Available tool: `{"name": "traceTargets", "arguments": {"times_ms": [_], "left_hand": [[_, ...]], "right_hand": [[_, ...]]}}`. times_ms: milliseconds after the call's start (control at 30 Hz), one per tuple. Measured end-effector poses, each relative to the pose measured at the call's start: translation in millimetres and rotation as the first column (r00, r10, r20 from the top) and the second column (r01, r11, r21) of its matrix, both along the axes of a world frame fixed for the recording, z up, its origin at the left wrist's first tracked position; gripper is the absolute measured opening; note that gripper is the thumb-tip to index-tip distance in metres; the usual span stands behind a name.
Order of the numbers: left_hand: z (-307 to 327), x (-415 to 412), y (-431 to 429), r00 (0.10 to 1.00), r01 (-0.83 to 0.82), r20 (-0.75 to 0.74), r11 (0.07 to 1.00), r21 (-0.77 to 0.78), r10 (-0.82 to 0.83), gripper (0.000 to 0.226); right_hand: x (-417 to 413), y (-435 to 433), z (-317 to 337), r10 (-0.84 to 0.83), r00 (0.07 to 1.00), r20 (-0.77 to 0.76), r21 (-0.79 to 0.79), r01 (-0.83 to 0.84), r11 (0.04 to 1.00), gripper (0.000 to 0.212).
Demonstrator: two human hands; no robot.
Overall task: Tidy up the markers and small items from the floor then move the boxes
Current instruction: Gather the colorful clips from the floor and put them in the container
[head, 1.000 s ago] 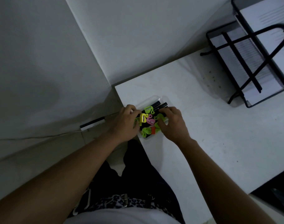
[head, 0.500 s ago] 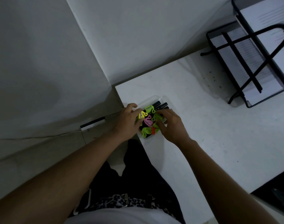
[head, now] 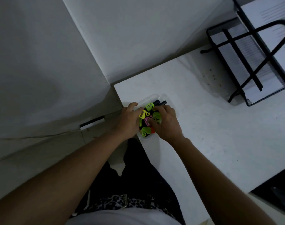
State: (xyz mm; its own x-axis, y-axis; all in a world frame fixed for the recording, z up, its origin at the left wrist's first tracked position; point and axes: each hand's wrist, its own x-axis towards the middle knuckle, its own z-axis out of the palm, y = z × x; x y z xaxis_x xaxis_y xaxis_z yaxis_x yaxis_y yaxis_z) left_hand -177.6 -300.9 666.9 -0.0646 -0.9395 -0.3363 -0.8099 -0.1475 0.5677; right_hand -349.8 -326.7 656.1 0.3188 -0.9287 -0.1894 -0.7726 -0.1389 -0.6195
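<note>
A small clear plastic box [head: 150, 99] sits at the near left corner of the white desk [head: 211, 127]. It holds black markers [head: 159, 102] and several neon green, yellow and pink small items [head: 146, 129]. My left hand [head: 130, 120] grips the box's left side, thumb over its far edge. My right hand [head: 166, 122] rests on the box's right side with fingers pressing down on the small items inside.
A black wire paper tray [head: 252, 62] with white sheets stands at the desk's far right. White walls meet in a corner behind the desk. A black-and-white strip [head: 92, 122] and a cable [head: 41, 136] lie on the floor to the left.
Both hands have stayed on the box. My right fingers have crept further over the small items, and the yellow piece under my left thumb has shifted slightly.
</note>
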Motion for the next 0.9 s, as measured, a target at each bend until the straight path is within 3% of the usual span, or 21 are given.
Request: {"name": "traceTargets", "arguments": {"times_ms": [233,400,567,900], "left_hand": [[3.5,6.6,2.4,0.99,-0.068,-0.132,0.995,-0.068,0.059,0.042],[1.6,12.5,7.8,0.988,-0.077,-0.135,0.995,-0.058,0.068,0.043],[2.7,18.4,10.8,0.988,-0.069,-0.139,0.997,-0.041,0.062,0.042],[13.8,41.6,24.6,0.992,-0.072,-0.108,0.995,-0.063,0.065,0.042]], "right_hand": [[-1.2,-4.1,-0.3,0.095,0.995,0.013,0.004,-0.096,0.995,0.05],[-6.9,-4.7,4.0,0.069,0.995,0.07,0.023,-0.07,0.997,0.042],[-7.0,-2.1,8.7,0.097,0.992,0.075,0.057,-0.102,0.993,0.05],[-2.9,5.4,15.9,-0.071,0.996,0.045,0.019,0.071,0.997,0.047]]}}
